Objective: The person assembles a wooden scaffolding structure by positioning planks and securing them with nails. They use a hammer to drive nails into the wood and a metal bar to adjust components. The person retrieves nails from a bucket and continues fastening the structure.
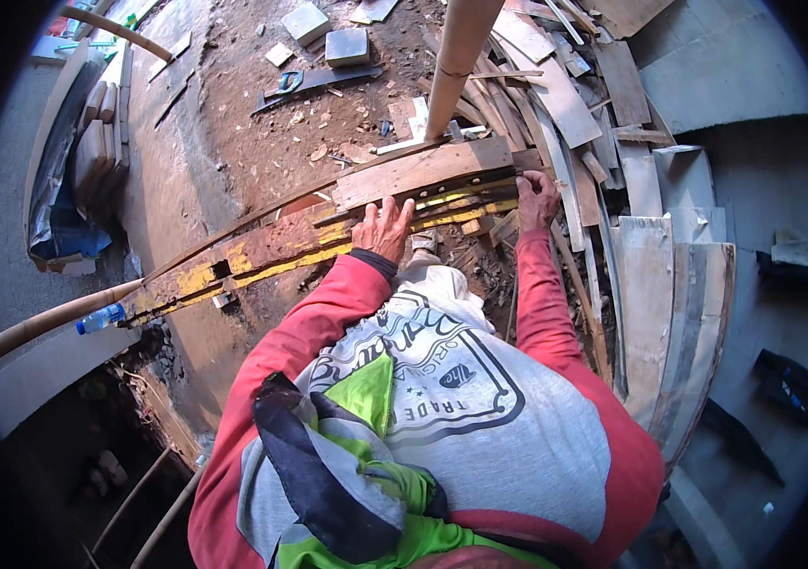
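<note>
A long beam, rusty and painted yellow in patches, runs across in front of me. A plain wooden plank rests along its far side. Between plank and yellow edge lies a thin dark rod, close to several small studs. My left hand lies over the beam at the plank's near edge, fingers spread, with part of the rod hidden beneath them. At the beam's right end, my right hand is closed, thumb and fingers pinched at the rod's end; the fingertips are partly hidden.
Loose boards are piled at the right, with wider planks nearer me. A bamboo pole rises beyond the beam. A handsaw and grey blocks lie on the dirt. A plastic bottle is by the beam's left end.
</note>
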Demonstrator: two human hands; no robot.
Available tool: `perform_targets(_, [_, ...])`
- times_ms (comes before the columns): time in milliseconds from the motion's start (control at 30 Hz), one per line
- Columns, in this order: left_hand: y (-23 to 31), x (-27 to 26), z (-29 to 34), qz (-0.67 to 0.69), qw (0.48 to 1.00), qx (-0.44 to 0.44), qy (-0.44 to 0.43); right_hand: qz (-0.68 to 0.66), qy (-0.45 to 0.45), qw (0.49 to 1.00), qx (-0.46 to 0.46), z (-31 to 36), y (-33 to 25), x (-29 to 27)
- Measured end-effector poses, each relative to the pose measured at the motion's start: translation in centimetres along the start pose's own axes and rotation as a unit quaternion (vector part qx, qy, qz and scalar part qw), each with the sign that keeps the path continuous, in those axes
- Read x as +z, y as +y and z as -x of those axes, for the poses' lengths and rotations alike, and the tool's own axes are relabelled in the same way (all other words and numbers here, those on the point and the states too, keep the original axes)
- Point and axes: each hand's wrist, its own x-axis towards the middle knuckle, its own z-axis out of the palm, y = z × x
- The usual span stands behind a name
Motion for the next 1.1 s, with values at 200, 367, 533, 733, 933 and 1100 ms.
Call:
perform_targets(200, [0.0,0.2,0.0,-0.002,1.0,0.005,0.003,0.0,0.003,1.0,-0.004,0.0,0.4,0.1])
perform_targets(367, [-0.1,0.1,0.0,0.004,1.0,0.002,-0.003,-0.011,0.007,1.0,-0.003,0.0,0.3,0.2])
perform_targets(533, [-0.2,0.1,-0.1,0.01,1.0,0.004,0.002,-0.034,0.012,0.999,0.01,0.0,0.7,0.1])
perform_targets(733, [-0.2,-0.2,-0.2,0.01,1.0,-0.005,-0.021,-0.074,-0.017,0.996,0.047,0.1,-0.1,0.0])
perform_targets(933, [0.2,-0.2,0.5,0.041,0.998,-0.045,-0.012,-0.026,0.016,0.999,-0.013,0.0,0.8,0.1])
perform_targets(1100, [-0.2,-0.1,1.0,0.036,0.998,-0.05,-0.023,-0.037,0.001,0.999,0.024,0.0,0.2,0.0])
